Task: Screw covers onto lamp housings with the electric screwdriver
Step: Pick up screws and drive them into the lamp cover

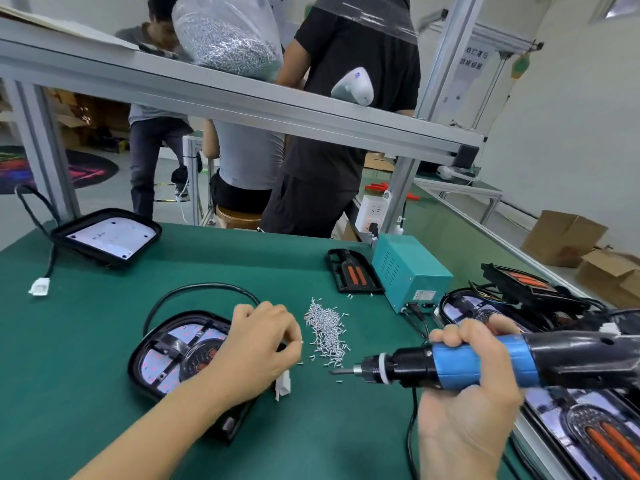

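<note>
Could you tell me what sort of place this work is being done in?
Most likely a factory assembly line for lamps: a green bench with lamp housings, a loose screw pile, and an electric screwdriver in the right hand.

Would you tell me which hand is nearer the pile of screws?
Left. The left hand sits right beside the pile of screws; the right hand grips the screwdriver farther off.

Table mat (104,341): matt green, smooth. Lamp housing (166,358): glossy black plastic rim, shiny reflective inside. Screws (327,329): bright metal. Screwdriver (485,362): black plastic body, blue matt tape wrap, metal bit. Power box (412,271): teal painted metal. Frame rail (242,98): brushed aluminium. Bag (225,32): clear crinkled plastic. Boxes (568,237): brown cardboard.
</note>
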The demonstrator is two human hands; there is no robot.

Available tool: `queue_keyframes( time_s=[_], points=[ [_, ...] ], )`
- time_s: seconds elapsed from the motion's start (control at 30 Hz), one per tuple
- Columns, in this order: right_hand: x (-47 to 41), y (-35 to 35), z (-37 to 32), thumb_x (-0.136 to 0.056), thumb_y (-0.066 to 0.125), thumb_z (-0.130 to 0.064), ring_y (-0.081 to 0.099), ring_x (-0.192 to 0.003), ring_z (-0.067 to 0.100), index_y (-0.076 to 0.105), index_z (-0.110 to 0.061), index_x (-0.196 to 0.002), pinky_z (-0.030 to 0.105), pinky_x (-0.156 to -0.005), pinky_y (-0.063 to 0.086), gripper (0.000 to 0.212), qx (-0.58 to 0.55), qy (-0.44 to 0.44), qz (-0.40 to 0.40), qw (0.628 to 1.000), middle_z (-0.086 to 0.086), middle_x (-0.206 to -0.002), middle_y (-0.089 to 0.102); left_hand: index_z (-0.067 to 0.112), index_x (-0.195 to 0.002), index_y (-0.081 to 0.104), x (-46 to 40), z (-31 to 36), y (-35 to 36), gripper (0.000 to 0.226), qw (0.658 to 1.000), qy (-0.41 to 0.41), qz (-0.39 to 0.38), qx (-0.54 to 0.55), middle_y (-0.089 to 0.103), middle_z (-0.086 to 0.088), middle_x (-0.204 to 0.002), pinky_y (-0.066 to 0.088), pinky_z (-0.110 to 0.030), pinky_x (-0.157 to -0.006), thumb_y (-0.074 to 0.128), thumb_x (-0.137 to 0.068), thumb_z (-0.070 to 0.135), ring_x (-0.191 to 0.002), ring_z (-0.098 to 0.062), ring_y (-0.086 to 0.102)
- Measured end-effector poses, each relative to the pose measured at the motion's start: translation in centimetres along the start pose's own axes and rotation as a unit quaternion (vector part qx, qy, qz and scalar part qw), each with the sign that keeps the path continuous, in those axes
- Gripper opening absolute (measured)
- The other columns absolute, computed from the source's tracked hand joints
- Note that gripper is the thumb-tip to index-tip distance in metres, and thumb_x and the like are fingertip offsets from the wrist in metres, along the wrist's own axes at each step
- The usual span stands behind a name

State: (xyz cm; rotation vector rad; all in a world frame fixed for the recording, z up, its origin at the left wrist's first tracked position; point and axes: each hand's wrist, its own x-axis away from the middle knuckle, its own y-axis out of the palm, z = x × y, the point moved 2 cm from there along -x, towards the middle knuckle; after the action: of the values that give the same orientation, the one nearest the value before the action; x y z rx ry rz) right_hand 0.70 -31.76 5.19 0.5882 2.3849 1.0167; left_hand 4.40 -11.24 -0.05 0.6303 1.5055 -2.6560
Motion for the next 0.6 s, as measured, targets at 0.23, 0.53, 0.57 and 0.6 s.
queue_keyframes(
  time_s=[0.23,0.53,0.57,0.6],
  points=[
    [1.3,1.2,1.1,-0.071,0.058,-0.005,0.049,-0.053,0.008,0.054,-0.024,-0.085,0.021,-0.063,0.049,0.024,-0.041,0.038,-0.013,0.998,-0.008,-0.06,0.049,0.031,-0.069,0.049,4.9,0.0,-1.6,0.015,0.987,-0.007,0.021,0.157,0.055,0.015,-0.083,0.031,-0.022,-0.088,0.054,-0.081,0.024,-0.084,-0.003,0.047],
    [3.8,1.4,2.2,-0.075,0.055,-0.003,0.049,-0.055,0.009,0.053,-0.023,-0.089,0.021,-0.065,0.05,0.024,-0.036,0.036,-0.009,0.999,-0.008,-0.061,0.049,0.024,-0.068,0.067,5.2,-0.9,-1.7,0.021,0.936,-0.121,0.054,0.326,0.068,0.004,-0.068,0.045,-0.017,-0.057,0.069,-0.078,0.006,-0.055,-0.004,0.054],
    [3.9,1.4,2.2,-0.075,0.055,-0.004,0.049,-0.055,0.009,0.053,-0.023,-0.089,0.021,-0.064,0.05,0.024,-0.038,0.037,-0.008,0.999,-0.008,-0.061,0.049,0.021,-0.066,0.067,4.8,-1.0,-1.6,0.02,0.93,-0.13,0.058,0.338,0.068,0.002,-0.065,0.045,-0.018,-0.056,0.07,-0.077,0.005,-0.054,-0.005,0.054],
    [4.0,1.3,2.2,-0.075,0.055,-0.004,0.049,-0.055,0.008,0.053,-0.023,-0.089,0.021,-0.064,0.05,0.024,-0.038,0.037,-0.008,0.999,-0.008,-0.061,0.049,0.018,-0.063,0.067,4.4,-1.0,-1.5,0.019,0.925,-0.138,0.063,0.349,0.067,0.002,-0.062,0.044,-0.018,-0.054,0.07,-0.077,0.005,-0.052,-0.006,0.052]
  ],
)
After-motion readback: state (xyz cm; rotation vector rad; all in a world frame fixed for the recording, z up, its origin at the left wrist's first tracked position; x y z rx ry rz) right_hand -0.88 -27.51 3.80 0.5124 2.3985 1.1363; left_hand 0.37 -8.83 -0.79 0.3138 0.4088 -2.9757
